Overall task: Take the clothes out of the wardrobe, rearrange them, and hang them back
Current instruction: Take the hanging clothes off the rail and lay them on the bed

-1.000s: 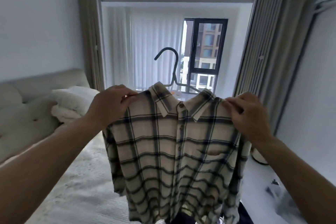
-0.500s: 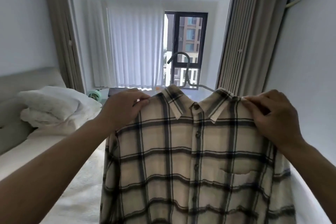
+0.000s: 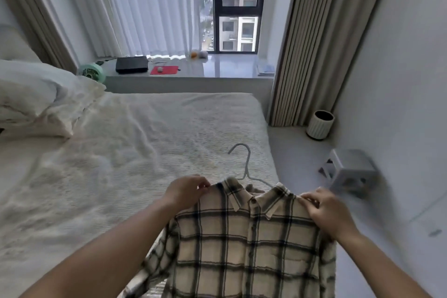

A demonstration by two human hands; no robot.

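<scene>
Head view, the only one we had. Our left hand [image 3: 186, 191] pinched the shirt [image 3: 246, 244] at its left shoulder, fingers curled onto the cloth; our right hand [image 3: 326, 213] pinched the right shoulder the same way. The shirt hung between both hands, collar up, buttoned front facing us, its body dropping below the hands and out of frame. The hanger [image 3: 244, 164] was inside the shirt, hook sticking up just beyond the collar, between the two hands.

What changed vs. a sec ago: then we held the shirt up high, w/ the window behind it. At this moment the shirt had come down low and our gaze had dropped w/ it, so the bed [image 3: 145, 152] lay under and beyond the hands. Grip points looked the same, both shoulders.

Our read: the shirt was out of the wardrobe and being lowered toward the bed, prob. to lay it flat and tidy it before rehanging. It wasn't resting on the bed yet as far as we could tell; lower hem hidden.

Beyond the left hand: pillows [image 3: 36, 99], a fan [image 3: 92, 72]. Beyond the right hand: a bin [image 3: 320, 124] on the floor, a blurred stool [image 3: 348, 169] nearer.
</scene>
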